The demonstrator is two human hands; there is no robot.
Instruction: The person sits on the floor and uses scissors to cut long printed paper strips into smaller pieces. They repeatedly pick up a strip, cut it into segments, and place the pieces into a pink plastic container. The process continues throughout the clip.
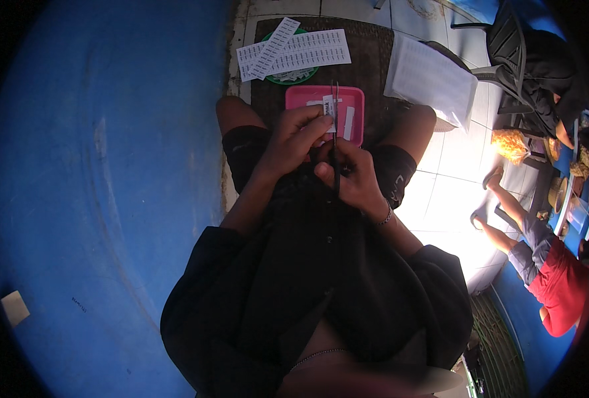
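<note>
My left hand [299, 134] pinches a small printed paper strip [328, 112] upright between thumb and fingers. Scissors [336, 164] with dark handles are gripped in my right hand [356, 174]. Their slim blades point away from me, along the right side of the strip; whether they touch the paper cannot be made out. Beneath both hands is a pink plastic tray [360, 94] with white paper strips [349, 123] in it. Beyond it, printed label sheets [319, 49] and a narrower printed strip [277, 46] lie across a green basket [317, 74], which contains small cut paper pieces [294, 76].
A clear plastic packet of white sheets [431, 79] lies ahead to the right. A blue wall [125, 174] runs along my left. On the right are a black plastic chair [508, 54], a bag of orange snacks [511, 145] and two other people, one in red [563, 283].
</note>
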